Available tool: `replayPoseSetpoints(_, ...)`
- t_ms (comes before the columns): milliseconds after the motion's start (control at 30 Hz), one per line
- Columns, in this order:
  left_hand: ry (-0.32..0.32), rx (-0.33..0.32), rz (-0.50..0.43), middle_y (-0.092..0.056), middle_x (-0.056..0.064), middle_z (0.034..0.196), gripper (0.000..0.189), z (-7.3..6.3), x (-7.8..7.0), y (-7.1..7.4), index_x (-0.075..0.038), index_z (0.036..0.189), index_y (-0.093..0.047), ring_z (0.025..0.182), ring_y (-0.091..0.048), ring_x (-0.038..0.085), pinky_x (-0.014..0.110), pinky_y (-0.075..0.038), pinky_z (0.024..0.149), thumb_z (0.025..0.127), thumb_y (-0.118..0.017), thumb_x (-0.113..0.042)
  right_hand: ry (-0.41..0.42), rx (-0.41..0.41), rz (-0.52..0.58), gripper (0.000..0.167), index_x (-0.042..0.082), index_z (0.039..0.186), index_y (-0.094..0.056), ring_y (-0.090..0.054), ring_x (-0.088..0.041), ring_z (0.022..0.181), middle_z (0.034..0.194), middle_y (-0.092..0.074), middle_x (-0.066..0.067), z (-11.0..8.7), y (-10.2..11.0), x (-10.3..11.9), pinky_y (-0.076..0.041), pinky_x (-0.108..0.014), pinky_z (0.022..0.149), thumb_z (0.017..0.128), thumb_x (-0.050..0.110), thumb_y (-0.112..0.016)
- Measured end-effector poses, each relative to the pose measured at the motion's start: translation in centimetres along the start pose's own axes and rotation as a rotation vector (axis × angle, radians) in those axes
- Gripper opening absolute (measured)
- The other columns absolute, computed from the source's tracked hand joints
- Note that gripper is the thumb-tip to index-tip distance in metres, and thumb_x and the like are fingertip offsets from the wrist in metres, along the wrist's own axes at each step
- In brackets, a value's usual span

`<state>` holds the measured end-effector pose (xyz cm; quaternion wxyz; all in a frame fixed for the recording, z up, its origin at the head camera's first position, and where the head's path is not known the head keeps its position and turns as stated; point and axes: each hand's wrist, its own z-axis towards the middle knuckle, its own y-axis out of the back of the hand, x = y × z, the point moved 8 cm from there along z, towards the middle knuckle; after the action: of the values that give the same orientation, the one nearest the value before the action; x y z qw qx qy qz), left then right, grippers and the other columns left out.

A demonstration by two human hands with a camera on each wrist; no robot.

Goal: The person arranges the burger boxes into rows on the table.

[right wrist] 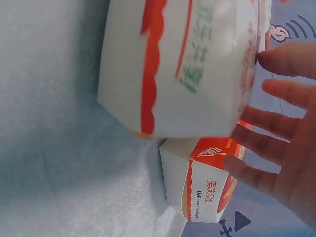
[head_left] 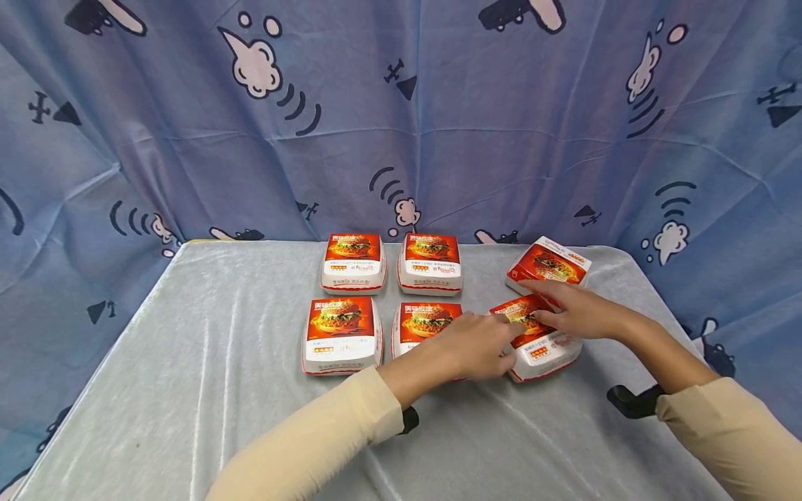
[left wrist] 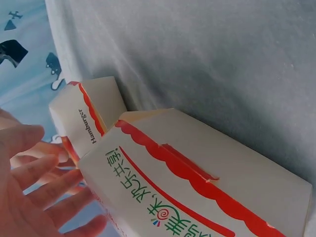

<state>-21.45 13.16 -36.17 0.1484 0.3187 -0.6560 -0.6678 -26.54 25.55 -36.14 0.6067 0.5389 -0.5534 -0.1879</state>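
Observation:
A white and red hamburger box (head_left: pixel 545 355) sits turned at an angle at the front right of the group. My left hand (head_left: pixel 479 344) is at its left edge, with fingers spread beside the box's top in the left wrist view. From the right, my right hand (head_left: pixel 573 309) reaches over the same box, its straight fingertips right at the box's top edge in the right wrist view. Just behind stands another hamburger box (head_left: pixel 551 264), tilted the other way and partly covered by the right hand. My left forearm and hand overlap the front middle hamburger box (head_left: pixel 422 320).
To the left, more hamburger boxes stand in two rows, including a front left box (head_left: pixel 341 337), a back left box (head_left: pixel 354 264) and a back middle box (head_left: pixel 431 264). All rest on a grey cloth-covered table (head_left: pixel 156 390). A blue patterned curtain (head_left: pixel 351 104) hangs behind.

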Motion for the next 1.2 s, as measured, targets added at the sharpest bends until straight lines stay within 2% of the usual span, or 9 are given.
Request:
replayPoseSetpoints(233, 0.010, 0.003, -0.109, -0.057, -0.006, 0.138, 0.051, -0.08, 0.35, 0.09, -0.023, 0.147, -0.051, 0.111, -0.057, 0.008, 0.030, -0.051, 0.089, 0.098, -0.059, -0.032, -0.002, 0.000, -0.015, 0.059, -0.002, 0.144, -0.047, -0.048, -0.047, 0.126, 0.140, -0.051, -0.028, 0.01, -0.01, -0.22, -0.039, -0.068, 0.098, 0.093, 0.018, -0.069)
replayPoseSetpoints(367, 0.016, 0.040, -0.164, -0.054, -0.010, 0.141, 0.055, -0.14, 0.22, -0.21, -0.025, 0.150, -0.047, 0.115, -0.053, 0.004, 0.029, -0.048, 0.096, 0.097, -0.060, -0.033, -0.009, -0.001, -0.026, 0.060, -0.003, 0.142, -0.048, -0.053, -0.044, 0.120, 0.136, -0.054, -0.027, 0.03, -0.01, -0.35, -0.043, -0.066, 0.096, 0.092, 0.022, -0.070)
replayPoseSetpoints(500, 0.032, 0.058, -0.150, -0.053, -0.010, 0.142, 0.055, -0.16, 0.23, -0.40, -0.025, 0.150, -0.047, 0.115, -0.053, 0.005, 0.031, -0.047, 0.097, 0.097, -0.061, -0.034, -0.019, -0.002, -0.034, 0.062, -0.004, 0.141, -0.049, -0.058, -0.034, 0.104, 0.116, -0.062, -0.019, 0.06, 0.00, -0.38, -0.050, -0.059, 0.089, 0.092, 0.027, -0.071)
replayPoseSetpoints(600, 0.036, 0.046, -0.125, -0.053, -0.009, 0.141, 0.053, -0.13, 0.32, -0.35, -0.024, 0.148, -0.048, 0.115, -0.054, 0.006, 0.031, -0.048, 0.096, 0.097, -0.061, -0.034, -0.018, -0.017, -0.042, 0.063, -0.004, 0.141, -0.048, -0.057, -0.037, 0.107, 0.118, -0.061, -0.020, 0.04, 0.14, -0.35, -0.049, -0.060, 0.091, 0.092, 0.028, -0.070)
replayPoseSetpoints(700, 0.038, 0.041, -0.132, -0.054, -0.009, 0.140, 0.053, -0.13, 0.39, -0.34, -0.023, 0.148, -0.049, 0.114, -0.054, 0.006, 0.031, -0.047, 0.097, 0.097, -0.062, -0.034, -0.009, -0.022, -0.026, 0.061, -0.003, 0.142, -0.048, -0.053, -0.043, 0.118, 0.132, -0.056, -0.026, -0.07, 0.15, -0.30, -0.043, -0.066, 0.095, 0.094, 0.027, -0.069)
replayPoseSetpoints(733, 0.038, 0.040, -0.138, -0.054, -0.008, 0.140, 0.054, -0.15, 0.40, -0.34, -0.022, 0.148, -0.049, 0.113, -0.054, 0.006, 0.031, -0.047, 0.097, 0.097, -0.062, -0.034, -0.006, -0.017, -0.018, 0.060, -0.003, 0.143, -0.047, -0.054, -0.043, 0.118, 0.133, -0.056, -0.026, -0.10, 0.10, -0.29, -0.044, -0.065, 0.095, 0.094, 0.026, -0.068)
replayPoseSetpoints(1000, 0.027, 0.030, -0.149, -0.053, -0.008, 0.143, 0.054, -0.27, 0.51, -0.26, -0.020, 0.148, -0.049, 0.116, -0.053, 0.005, 0.030, -0.047, 0.098, 0.097, -0.062, -0.033, 0.004, 0.034, 0.008, 0.062, -0.004, 0.143, -0.046, -0.059, -0.031, 0.103, 0.118, -0.063, -0.019, -0.17, -0.30, -0.31, -0.052, -0.057, 0.088, 0.094, 0.025, -0.069)
replayPoseSetpoints(1200, 0.023, 0.037, -0.153, -0.052, -0.009, 0.144, 0.053, -0.32, 0.54, -0.37, -0.021, 0.148, -0.049, 0.120, -0.051, 0.004, 0.030, -0.046, 0.100, 0.098, -0.061, -0.033, -0.004, 0.043, 0.013, 0.062, -0.004, 0.143, -0.046, -0.059, -0.029, 0.102, 0.118, -0.063, -0.018, -0.15, -0.52, -0.36, -0.052, -0.056, 0.088, 0.094, 0.025, -0.069)
